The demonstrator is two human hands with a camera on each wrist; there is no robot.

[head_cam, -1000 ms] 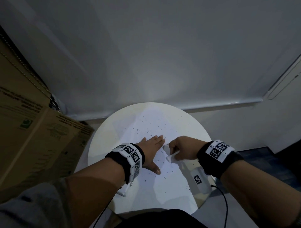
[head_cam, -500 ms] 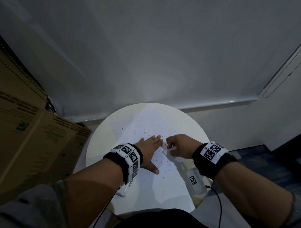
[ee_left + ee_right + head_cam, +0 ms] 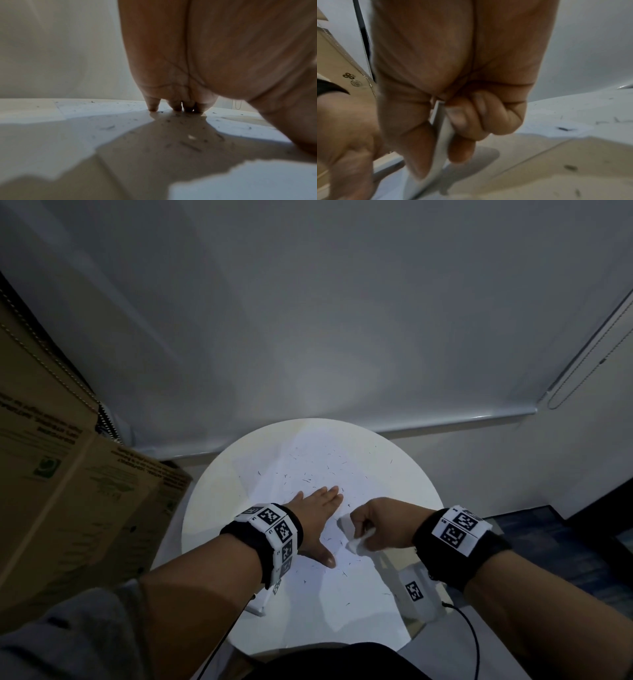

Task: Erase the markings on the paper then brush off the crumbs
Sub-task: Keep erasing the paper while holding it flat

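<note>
Paper: the white sheet of paper (image 3: 318, 604) lies flat on the round white tabletop (image 3: 205, 508), its near corner reaching toward the person.
Crumbs: dark eraser crumbs (image 3: 306, 481) are scattered over most of the sheet, a few out on the bare tabletop; no markings can be made out among them.
Left hand: the left hand (image 3: 317, 520) lies flat with straight, spread fingers pressed on the paper, pinning it.
Right hand: the right hand (image 3: 383, 525) is curled round a small white eraser (image 3: 352, 537), pinching it between thumb and fingers just beside the left thumb; whether the eraser touches the sheet cannot be told.
Surroundings: a brown cardboard box (image 3: 68, 491) stands to the left, a grey wall (image 3: 308, 320) behind.
Stage: erasing looks near its end, brushing not begun.
Risk, crease: a hard stroke toward the pinning hand could buckle or tear the thin sheet between the two hands.
Risk, slip: if the left palm lifts, the paper may slide on the smooth top.
Risk, smear: brushing with a flat palm could grind crumbs into grey streaks, or only push them onto the tabletop.
</note>
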